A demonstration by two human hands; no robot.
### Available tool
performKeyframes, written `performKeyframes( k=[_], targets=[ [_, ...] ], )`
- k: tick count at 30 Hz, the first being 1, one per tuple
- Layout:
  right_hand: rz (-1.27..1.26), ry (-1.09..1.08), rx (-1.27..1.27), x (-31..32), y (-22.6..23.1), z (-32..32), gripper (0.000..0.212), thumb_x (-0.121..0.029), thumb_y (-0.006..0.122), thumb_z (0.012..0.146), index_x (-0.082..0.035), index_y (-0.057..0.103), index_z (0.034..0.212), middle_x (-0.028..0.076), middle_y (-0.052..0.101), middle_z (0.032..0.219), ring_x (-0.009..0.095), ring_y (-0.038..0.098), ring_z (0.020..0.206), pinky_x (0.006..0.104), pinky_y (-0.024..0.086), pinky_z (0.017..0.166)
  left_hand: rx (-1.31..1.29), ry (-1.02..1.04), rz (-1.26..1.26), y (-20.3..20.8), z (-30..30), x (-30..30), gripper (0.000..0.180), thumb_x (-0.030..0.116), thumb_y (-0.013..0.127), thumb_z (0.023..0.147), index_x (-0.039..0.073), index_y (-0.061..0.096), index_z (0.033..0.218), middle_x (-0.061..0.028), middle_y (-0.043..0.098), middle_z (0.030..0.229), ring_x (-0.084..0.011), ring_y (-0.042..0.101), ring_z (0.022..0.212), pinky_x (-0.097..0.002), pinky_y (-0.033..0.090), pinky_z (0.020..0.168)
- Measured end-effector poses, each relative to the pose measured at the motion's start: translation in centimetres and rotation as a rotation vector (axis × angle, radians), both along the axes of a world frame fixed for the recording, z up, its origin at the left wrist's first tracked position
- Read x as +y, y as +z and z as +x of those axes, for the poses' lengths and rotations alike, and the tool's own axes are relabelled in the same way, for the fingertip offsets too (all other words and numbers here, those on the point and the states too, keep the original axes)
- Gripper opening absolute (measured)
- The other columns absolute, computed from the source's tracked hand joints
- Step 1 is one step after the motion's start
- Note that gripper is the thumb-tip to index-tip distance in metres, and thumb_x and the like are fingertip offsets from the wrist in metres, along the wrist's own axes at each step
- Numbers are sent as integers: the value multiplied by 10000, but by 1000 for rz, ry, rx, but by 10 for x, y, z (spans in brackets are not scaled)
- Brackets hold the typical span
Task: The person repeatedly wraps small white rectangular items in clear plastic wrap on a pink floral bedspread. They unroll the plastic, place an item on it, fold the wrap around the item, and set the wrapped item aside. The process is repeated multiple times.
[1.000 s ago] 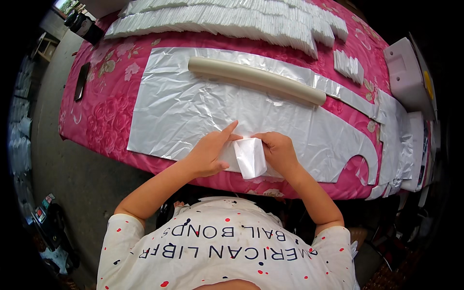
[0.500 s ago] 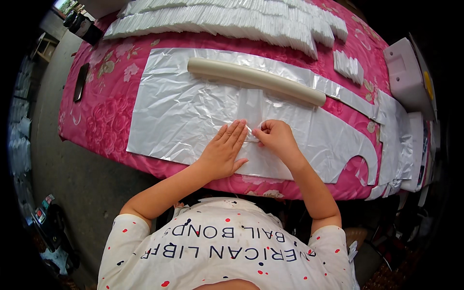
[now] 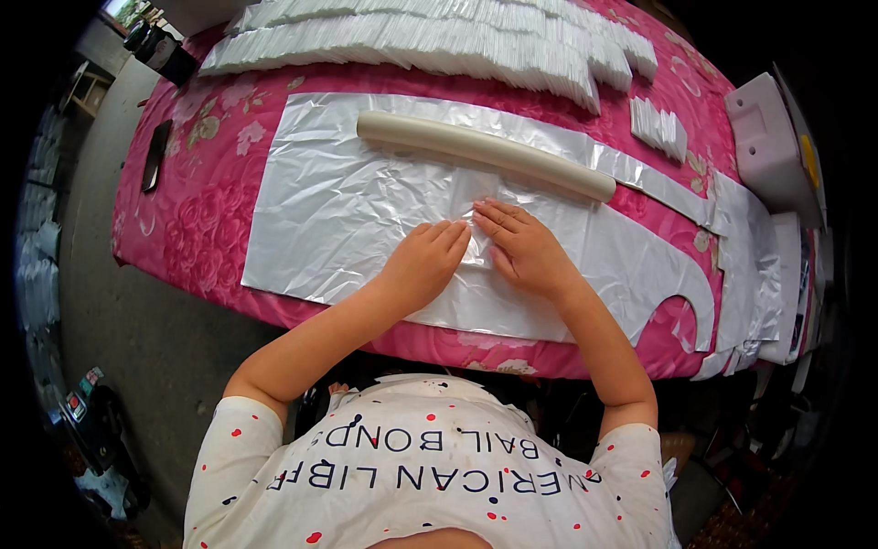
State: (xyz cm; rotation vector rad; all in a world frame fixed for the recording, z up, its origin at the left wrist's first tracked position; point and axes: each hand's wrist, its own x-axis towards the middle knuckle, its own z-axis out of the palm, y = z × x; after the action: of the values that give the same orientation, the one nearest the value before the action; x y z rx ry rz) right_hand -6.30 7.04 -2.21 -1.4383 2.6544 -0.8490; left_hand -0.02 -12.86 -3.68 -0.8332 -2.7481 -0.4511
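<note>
A stack of thin white plastic bags (image 3: 320, 210) lies flat and wrinkled before me, with a cut-out handle end at the right. On it, between my hands, is a small folded piece of clear plastic film (image 3: 476, 186), partly hidden by my fingers. The fingers of my left hand (image 3: 425, 261) rest together at its left side, thumb hidden. My right hand (image 3: 526, 247) lies over its right side with fingers stretched out and thumb apart. Just beyond my hands, a beige cardboard tube (image 3: 485, 151) rests across the bags.
Long rows of folded white plastic packets (image 3: 412, 46) line the far side, with a smaller group (image 3: 658, 128) at the right. A phone (image 3: 156, 156) and a dark bottle (image 3: 160, 52) are at the left. White foam boxes (image 3: 777, 137) stand right. Pink floral cloth (image 3: 206, 229) covers the table.
My right hand has gone from a pinch to fingers laid flat, slightly farther forward. My left hand has shifted a little, its spread fingers now drawn together. The tube stays put.
</note>
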Motion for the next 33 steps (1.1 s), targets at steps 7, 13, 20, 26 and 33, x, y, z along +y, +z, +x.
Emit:
performKeyframes(
  k=[7,13,20,26,33],
  targets=[
    [-108,32,3,4,-3,21,400,47,629,628,-76,639,1008,47,628,1036,246,573,949,338,482,826,8,-231,182,9,21,-17,430,155,646,718,17,567,1118,-112,583,1158,-245,575,1039,-360,451,874],
    [-146,33,11,7,-1,47,321,-6,664,636,-85,651,946,37,636,962,225,584,885,331,487,760,-82,-198,204,7,38,-20,550,58,607,608,10,540,1151,-118,594,1132,-232,585,1024,-353,454,852],
    [-168,-372,-506,1,11,43,120,-91,634,768,-51,682,871,64,646,732,174,592,635,298,472,583,-370,100,278,20,25,-9,450,99,628,727,0,537,1156,-96,656,888,-250,614,833,-370,467,709],
    [-40,-592,-871,-14,20,12,275,-231,610,832,31,662,768,91,613,591,135,593,513,262,448,515,-659,419,628,16,-6,-5,620,141,659,782,-42,388,1308,-97,661,708,-178,630,593,-277,488,599],
    [32,-615,-1033,-14,17,-4,322,-252,615,833,31,624,679,65,593,585,120,577,491,243,430,476,-600,456,535,28,-5,-2,680,160,677,764,-52,353,1324,-131,626,951,-165,631,685,-267,489,625]
  ],
)
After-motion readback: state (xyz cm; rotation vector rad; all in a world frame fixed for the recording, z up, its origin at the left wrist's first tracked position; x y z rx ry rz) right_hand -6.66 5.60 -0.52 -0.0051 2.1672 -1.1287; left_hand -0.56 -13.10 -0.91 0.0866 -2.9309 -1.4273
